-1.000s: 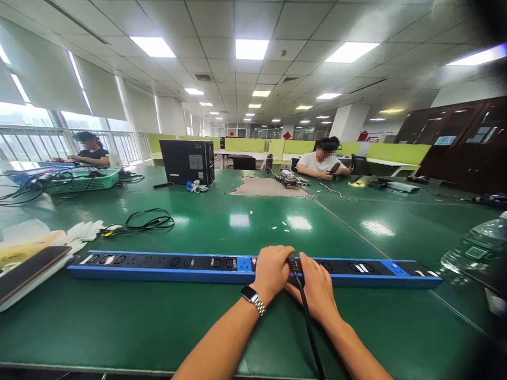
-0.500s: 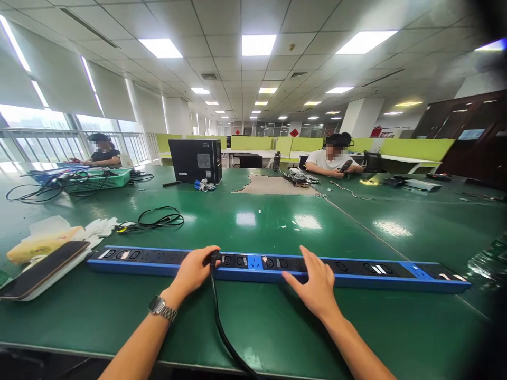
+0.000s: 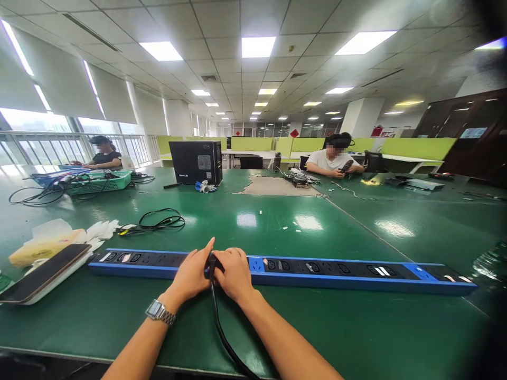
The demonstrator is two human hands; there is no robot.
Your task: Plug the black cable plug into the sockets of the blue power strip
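Observation:
A long blue and black power strip (image 3: 340, 281) lies across the green table in front of me, its rows of sockets facing up. My right hand (image 3: 234, 272) is closed over a black power plug (image 3: 212, 262) at the strip, left of its middle. From the plug a thick black cord (image 3: 219, 322) runs down over the near table edge. Against the plug's left side, my left hand (image 3: 193, 275) lies over the strip and grips it, index finger stretched forward. The fingers hide the plug's front end, so I cannot tell how deep it sits.
A phone (image 3: 47, 272) and crumpled wrapping (image 3: 51, 245) lie at left, near a coiled black cable (image 3: 158, 219). Farther back are a computer case (image 3: 194, 162) and a green basket (image 3: 106, 183) of cables. Two people sit across the table. A clear bottle (image 3: 491, 266) lies right.
The left hand carried the plug leftward along the strip. My right hand then came over from the right and closed on the plug, and the left hand's grip shifted to the strip beside it.

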